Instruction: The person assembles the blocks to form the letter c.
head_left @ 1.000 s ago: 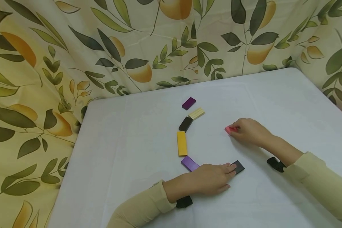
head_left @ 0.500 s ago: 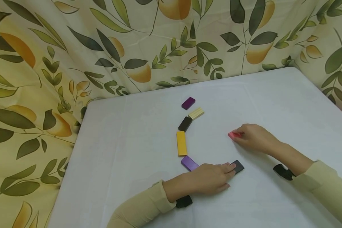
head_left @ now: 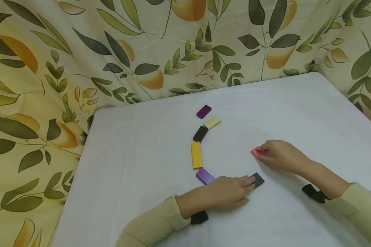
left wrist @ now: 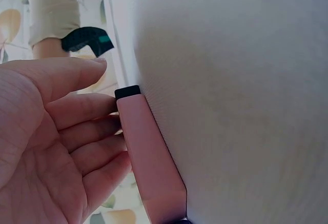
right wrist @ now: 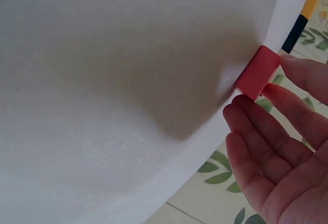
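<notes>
My left hand (head_left: pixel 227 193) lies over the near end of a curved row of blocks. Its fingertips rest on a dark grey block (head_left: pixel 258 180), whose dark end (left wrist: pixel 127 92) shows in the left wrist view. Beside those fingers is a pink block (left wrist: pixel 154 157), hidden under the hand in the head view. A purple block (head_left: pixel 205 176) is partly covered by the same hand. To the right, my right hand (head_left: pixel 282 156) pinches a red-pink block (right wrist: pixel 259 73) between thumb and index finger; it is low over the tabletop, and whether it touches the cloth I cannot tell.
Further along the row lie a yellow block (head_left: pixel 196 155), a black block (head_left: pixel 200 133), a pale wood block (head_left: pixel 212 122) and a dark plum block (head_left: pixel 204 112). They lie on a white-covered table (head_left: pixel 148 144). A leaf-patterned curtain (head_left: pixel 179 44) hangs behind and to the sides.
My right hand has moved a little to the right and nearer to me, with the red-pink block still pinched. The left hand and the row of blocks have stayed in place.
</notes>
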Demonstrator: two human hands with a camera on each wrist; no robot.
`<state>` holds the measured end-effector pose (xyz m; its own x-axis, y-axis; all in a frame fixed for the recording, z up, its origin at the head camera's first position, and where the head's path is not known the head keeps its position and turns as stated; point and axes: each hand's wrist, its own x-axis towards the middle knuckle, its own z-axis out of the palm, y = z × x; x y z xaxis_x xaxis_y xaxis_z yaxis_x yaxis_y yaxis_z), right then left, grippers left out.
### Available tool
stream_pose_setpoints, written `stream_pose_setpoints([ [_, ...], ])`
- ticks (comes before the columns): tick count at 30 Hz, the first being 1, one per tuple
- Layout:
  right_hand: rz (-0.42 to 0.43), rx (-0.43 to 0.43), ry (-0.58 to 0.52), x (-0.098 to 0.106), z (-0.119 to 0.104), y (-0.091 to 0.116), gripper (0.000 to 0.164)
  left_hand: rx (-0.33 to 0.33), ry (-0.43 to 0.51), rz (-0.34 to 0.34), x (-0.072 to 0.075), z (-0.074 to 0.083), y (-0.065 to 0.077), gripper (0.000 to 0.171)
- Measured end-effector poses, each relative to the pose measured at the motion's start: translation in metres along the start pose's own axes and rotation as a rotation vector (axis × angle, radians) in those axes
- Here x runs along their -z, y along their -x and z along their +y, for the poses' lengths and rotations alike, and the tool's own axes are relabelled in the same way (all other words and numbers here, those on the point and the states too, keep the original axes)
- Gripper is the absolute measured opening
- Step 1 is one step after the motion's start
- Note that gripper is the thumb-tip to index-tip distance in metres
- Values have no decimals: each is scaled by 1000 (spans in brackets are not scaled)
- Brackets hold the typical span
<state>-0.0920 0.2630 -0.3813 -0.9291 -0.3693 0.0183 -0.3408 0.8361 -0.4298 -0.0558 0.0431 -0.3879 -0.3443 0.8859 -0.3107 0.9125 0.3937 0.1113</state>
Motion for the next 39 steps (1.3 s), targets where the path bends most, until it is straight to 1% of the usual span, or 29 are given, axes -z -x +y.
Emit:
stream_pose_setpoints([
  [4, -12, -7, -3, 1, 0, 5, 27, 4, -7, 0, 0, 0, 0, 50],
  [9, -17, -2, -10, 0, 1, 11, 27, 0, -18, 17, -1, 0, 0, 50],
  [19, -10, 49, 1, 1, -1, 25, 24, 4, -16, 25, 0, 1, 1, 50],
  [25, -2, 70, 16, 0, 0, 30, 25, 4, -11, 30, 0, 1, 2, 49],
  [32, 36, 105, 30, -3, 1, 33, 24, -4, -12, 40, 1, 0, 2, 49],
  [39, 45, 123, 34, -5, 1, 38, 23, -8, -28, 43, 0, 1, 1, 49],
])
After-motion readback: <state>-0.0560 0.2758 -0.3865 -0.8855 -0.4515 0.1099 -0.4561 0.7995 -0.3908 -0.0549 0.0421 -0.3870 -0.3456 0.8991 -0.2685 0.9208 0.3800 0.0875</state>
